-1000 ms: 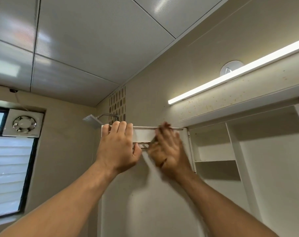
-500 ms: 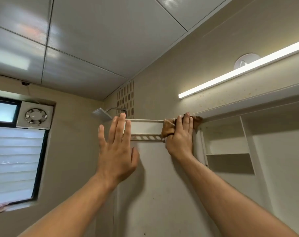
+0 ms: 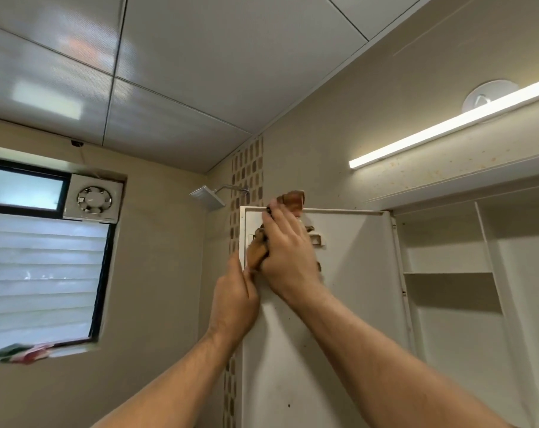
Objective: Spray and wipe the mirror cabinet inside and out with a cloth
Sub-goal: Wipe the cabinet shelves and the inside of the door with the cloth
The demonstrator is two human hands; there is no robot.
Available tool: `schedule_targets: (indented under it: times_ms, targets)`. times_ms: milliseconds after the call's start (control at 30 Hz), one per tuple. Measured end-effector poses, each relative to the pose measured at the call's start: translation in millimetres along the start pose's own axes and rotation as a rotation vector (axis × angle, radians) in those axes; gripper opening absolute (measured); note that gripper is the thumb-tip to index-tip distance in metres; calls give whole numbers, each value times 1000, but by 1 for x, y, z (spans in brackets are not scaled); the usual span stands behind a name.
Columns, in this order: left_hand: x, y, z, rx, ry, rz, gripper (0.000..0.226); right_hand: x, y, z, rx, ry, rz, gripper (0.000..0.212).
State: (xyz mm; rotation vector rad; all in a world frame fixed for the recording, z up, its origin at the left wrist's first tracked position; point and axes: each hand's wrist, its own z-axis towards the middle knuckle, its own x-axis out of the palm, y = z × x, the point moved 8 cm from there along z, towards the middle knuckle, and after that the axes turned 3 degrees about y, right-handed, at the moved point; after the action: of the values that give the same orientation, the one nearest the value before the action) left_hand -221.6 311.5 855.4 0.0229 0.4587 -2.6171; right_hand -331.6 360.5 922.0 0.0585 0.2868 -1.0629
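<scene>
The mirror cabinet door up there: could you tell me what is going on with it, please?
A person is wiping the inner face of the open cabinet door. Their right hand presses a brown cloth against the door's top corner, farthest from the hinges, while their left hand grips the door's free edge just below. The cabinet stands open to the right, shelves showing. No spray bottle is in view.

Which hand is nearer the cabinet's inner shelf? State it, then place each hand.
Right. The right hand presses the cloth on the open door, left of the shelf; the left hand grips the door's outer edge, lower and farther left.
</scene>
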Motion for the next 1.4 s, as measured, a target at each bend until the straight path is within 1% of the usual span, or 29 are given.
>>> schedule_targets:
  times_ms: [100, 167, 200, 233, 267, 333, 367, 400, 433, 467, 533, 567, 600, 633, 667, 700, 733, 767, 833, 933, 1000, 1033, 1067, 1133, 1167, 1200, 1300, 1367, 1400]
  targets:
    - [2, 3, -2, -23, -41, -30, 24, 14, 25, 2, -185, 62, 30, 60]
    - [1, 5, -3, -19, -63, -22, 24, 2, 5, 3, -290, 104, -23, 58]
    - [1, 6, -3, 0, -77, -22, 26, -7, -13, 1, -299, 96, -62, 59]
    - [1, 7, -3, 13, -88, -25, 25, -16, -39, -5, -237, 76, -62, 61]
    - [3, 7, -4, 10, -87, -36, 22, -27, -71, -18, -117, 13, -42, 60]
    - [8, 5, -7, -29, -77, -46, 28, -40, -139, -54, 265, -144, 93, 56]
    - [10, 5, -9, -33, -93, -2, 35, -42, -158, -76, 430, -208, 68, 58]
    - [9, 2, -9, -13, -119, 127, 45, -36, -167, -94, 518, -236, 0, 61]
    - [11, -4, -12, 21, -134, 315, 55, -28, -168, -111, 534, -230, -50, 65]
    - [14, -13, -13, 97, -124, 492, 63, -15, -158, -121, 469, -178, -43, 70]
    - [34, -30, -21, 324, 2, 718, 75, 11, -123, -140, 108, 57, -124, 74]
    - [46, -34, -28, 428, 90, 790, 77, 19, -112, -146, -87, 174, -244, 76]
    - [58, -36, -37, 489, 159, 833, 78, 15, -120, -146, -192, 230, -359, 77]
    - [64, -34, -45, 510, 197, 865, 77, 4, -134, -136, -167, 224, -443, 76]
    - [67, -32, -51, 508, 218, 890, 76, -12, -154, -123, -19, 179, -493, 73]
    - [69, -30, -55, 501, 223, 912, 75, -32, -176, -111, 189, 79, -510, 72]
    - [70, -31, -57, 506, 216, 930, 74, -47, -191, -103, 360, -2, -466, 73]
    - [70, -31, -58, 509, 214, 941, 74, -46, -191, -100, 417, -24, -415, 77]
    - [66, -30, -57, 499, 219, 954, 75, -14, -159, -116, 246, 76, -371, 84]
    - [56, -23, -58, 457, 187, 944, 78, 34, -115, -186, -187, 368, -286, 79]
    - [50, -17, -63, 457, 182, 940, 79, 31, -124, -188, -309, 453, -247, 72]
    - [49, -15, -65, 470, 176, 937, 79, 20, -137, -167, -274, 428, -253, 70]
    - [49, -14, -67, 483, 178, 935, 79, 5, -153, -139, -177, 366, -271, 69]
    - [49, -16, -68, 500, 167, 927, 79, -28, -190, -87, 98, 242, -287, 71]
    - [49, -17, -68, 499, 163, 923, 79, -37, -201, -73, 178, 207, -310, 73]
    - [48, -18, -67, 500, 160, 922, 78, -39, -204, -68, 199, 176, -354, 75]
    - [44, -14, -69, 490, 150, 933, 79, -20, -188, -112, 235, 62, -332, 71]
    - [44, -9, -76, 476, 155, 927, 80, 0, -174, -191, 322, 11, -264, 70]
    - [45, -9, -78, 476, 159, 929, 80, 12, -166, -233, 343, 28, -256, 71]
